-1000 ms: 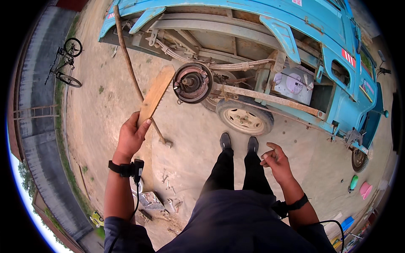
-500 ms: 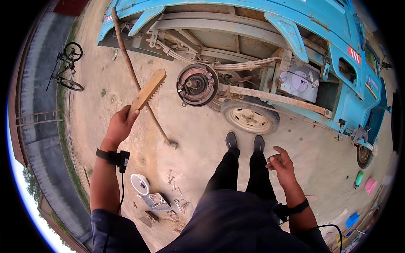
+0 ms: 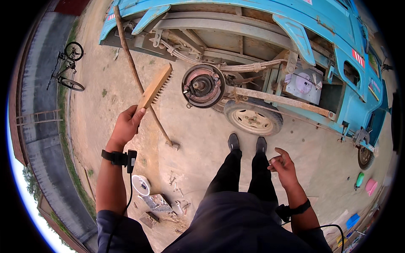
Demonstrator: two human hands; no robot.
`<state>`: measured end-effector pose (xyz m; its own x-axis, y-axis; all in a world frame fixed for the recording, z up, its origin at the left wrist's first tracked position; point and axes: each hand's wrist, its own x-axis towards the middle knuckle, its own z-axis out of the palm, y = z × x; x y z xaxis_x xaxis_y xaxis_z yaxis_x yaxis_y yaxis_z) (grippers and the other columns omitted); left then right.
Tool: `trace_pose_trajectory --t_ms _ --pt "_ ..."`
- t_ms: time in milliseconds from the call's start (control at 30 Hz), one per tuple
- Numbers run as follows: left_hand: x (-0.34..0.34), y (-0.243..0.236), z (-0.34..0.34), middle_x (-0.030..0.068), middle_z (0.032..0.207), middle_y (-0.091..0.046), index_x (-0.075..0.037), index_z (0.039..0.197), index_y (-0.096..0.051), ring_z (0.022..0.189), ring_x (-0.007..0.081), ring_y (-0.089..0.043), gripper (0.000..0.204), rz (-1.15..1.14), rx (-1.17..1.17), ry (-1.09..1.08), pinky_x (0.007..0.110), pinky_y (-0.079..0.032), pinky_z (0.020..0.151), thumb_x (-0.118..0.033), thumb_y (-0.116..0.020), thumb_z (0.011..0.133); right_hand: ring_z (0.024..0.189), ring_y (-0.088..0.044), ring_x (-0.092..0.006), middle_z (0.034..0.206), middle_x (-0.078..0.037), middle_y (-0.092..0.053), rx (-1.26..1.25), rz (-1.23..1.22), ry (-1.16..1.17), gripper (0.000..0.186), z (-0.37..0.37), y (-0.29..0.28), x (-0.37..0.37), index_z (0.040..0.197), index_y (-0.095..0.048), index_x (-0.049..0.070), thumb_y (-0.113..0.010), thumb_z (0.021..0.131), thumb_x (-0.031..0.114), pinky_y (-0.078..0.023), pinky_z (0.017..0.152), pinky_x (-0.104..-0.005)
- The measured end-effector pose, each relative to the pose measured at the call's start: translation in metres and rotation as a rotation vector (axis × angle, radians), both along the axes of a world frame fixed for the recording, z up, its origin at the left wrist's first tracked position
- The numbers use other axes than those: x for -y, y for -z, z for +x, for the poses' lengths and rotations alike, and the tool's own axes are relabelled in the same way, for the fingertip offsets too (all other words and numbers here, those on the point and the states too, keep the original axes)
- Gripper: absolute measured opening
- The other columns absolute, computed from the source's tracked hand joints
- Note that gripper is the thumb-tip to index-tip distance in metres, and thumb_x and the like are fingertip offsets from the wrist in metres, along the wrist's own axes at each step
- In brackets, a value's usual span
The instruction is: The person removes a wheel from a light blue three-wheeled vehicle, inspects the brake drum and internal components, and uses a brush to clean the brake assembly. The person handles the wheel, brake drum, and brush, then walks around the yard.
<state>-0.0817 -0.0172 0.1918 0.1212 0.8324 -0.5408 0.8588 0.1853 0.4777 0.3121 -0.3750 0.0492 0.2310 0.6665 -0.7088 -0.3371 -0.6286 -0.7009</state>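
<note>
My left hand [image 3: 128,123] grips a wooden brush [image 3: 155,87] by one end, its bristles facing right and its far end raised toward an exposed brake drum assembly [image 3: 203,86] on the vehicle, without touching it. Behind the brush, a long wooden pole with a metal head [image 3: 131,63] slants between the vehicle and the ground. My right hand [image 3: 281,168] hangs in the air at lower right, empty, its fingers loosely bent and apart.
A blue three-wheeled truck [image 3: 320,25] fills the top, over a loose-lying or low wheel [image 3: 253,119]. My shoes [image 3: 261,146] stand near that wheel. A bucket [image 3: 141,184], scattered tools [image 3: 182,206] and a metal tray [image 3: 155,202] lie at lower left. A bicycle [image 3: 67,69] stands far left.
My left hand and the brush dipped left and have since risen slightly toward the upper right. The view has shifted a little, showing the bucket more fully. My right hand keeps a similar shape.
</note>
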Motion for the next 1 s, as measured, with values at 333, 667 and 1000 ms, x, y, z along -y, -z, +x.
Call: trace_pose_trajectory --t_ms 333,667,1000 --pt "0.076 0.038 -0.024 -0.0022 0.064 -0.049 -0.002 0.114 -0.066 0.051 0.0085 -0.046 0.047 -0.329 0.240 -0.195 0.025 -0.041 0.047 -0.047 -0.061 0.100 0.077 -0.066 -0.0149 0.094 -0.009 -0.066 -0.008 0.017 -0.004 0.052 0.001 -0.001 -0.012 0.144 -0.042 0.003 -0.063 0.098 0.013 -0.054 0.070 -0.0273" --pt "0.065 0.072 0.054 -0.0033 0.064 -0.046 -0.003 0.112 -0.060 0.047 0.0059 -0.040 0.039 -0.066 0.513 -0.503 0.023 -0.032 0.041 -0.040 -0.051 0.106 0.077 -0.066 -0.0148 0.094 -0.009 -0.066 0.019 0.054 -0.091 0.051 0.000 -0.008 -0.035 0.144 -0.043 0.003 -0.063 0.098 0.012 -0.054 0.070 -0.0275" --pt "0.246 0.104 0.057 -0.0033 0.065 -0.050 -0.001 0.119 -0.059 0.054 0.0047 -0.049 0.036 -0.004 0.466 -0.698 0.023 -0.044 0.049 -0.033 -0.056 0.105 0.078 -0.066 -0.0145 0.094 -0.008 -0.065 -0.011 0.028 -0.140 0.051 0.011 -0.002 -0.025 0.143 -0.043 0.002 -0.062 0.098 0.012 -0.053 0.071 -0.0272"
